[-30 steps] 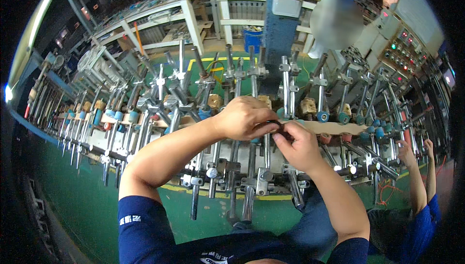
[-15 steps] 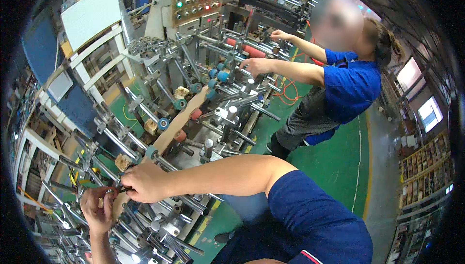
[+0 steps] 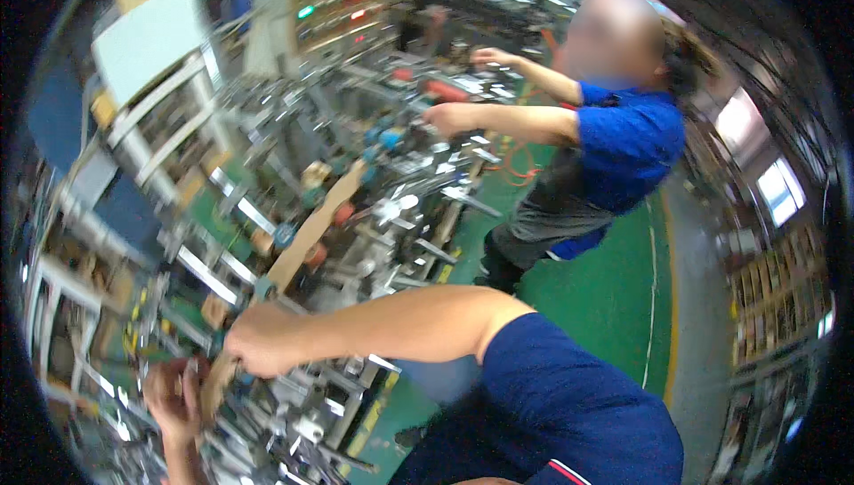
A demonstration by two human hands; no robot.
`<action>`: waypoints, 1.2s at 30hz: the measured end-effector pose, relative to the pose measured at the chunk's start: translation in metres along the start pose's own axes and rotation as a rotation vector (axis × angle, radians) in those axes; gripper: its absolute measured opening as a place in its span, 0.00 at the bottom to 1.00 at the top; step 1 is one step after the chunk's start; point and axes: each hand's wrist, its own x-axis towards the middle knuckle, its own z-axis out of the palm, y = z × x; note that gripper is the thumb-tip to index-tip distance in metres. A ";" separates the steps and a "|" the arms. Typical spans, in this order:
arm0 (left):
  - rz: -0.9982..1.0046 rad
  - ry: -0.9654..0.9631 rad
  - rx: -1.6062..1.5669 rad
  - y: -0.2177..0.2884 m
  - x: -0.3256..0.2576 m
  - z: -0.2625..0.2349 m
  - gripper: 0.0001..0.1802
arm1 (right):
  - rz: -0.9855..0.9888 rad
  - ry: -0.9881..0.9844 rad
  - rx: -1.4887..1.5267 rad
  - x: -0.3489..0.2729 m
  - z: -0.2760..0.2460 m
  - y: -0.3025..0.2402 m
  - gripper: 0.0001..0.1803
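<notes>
Over the near left end of a long machine, my right hand [image 3: 265, 339] is closed with its fingers turned down beside a brown strip [image 3: 307, 240]. What it grips is hidden beneath the fingers. My left hand [image 3: 173, 396] is just to the left and a little nearer, its fingers curled in a pinch; motion blur hides what is between them. The strip runs from under my hands away to the far right, between rollers, among them a blue roller [image 3: 284, 234] and a red roller [image 3: 316, 256]. Metal rods and clamps crowd both sides.
A co-worker [image 3: 627, 152] in a blue shirt stands at the machine's far right side, arms reaching over it. Behind is a control panel [image 3: 342, 9] with lit lamps. White framing [image 3: 169, 116] stands left; green floor [image 3: 596, 307] lies right.
The whole view has shifted and blurred. My hands stay close together at the same part of the machine; the thin dark piece seen between them before cannot be made out now.
</notes>
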 end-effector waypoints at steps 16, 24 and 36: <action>-0.089 -0.067 0.006 0.008 0.018 0.001 0.08 | -0.024 -0.102 0.113 0.000 0.002 0.029 0.14; -0.111 -0.091 0.024 0.006 0.017 0.004 0.08 | -0.033 -0.193 0.050 0.003 -0.008 0.025 0.14; -0.144 -0.099 0.000 0.006 0.013 0.004 0.07 | -0.011 -0.218 0.093 0.009 0.004 0.031 0.14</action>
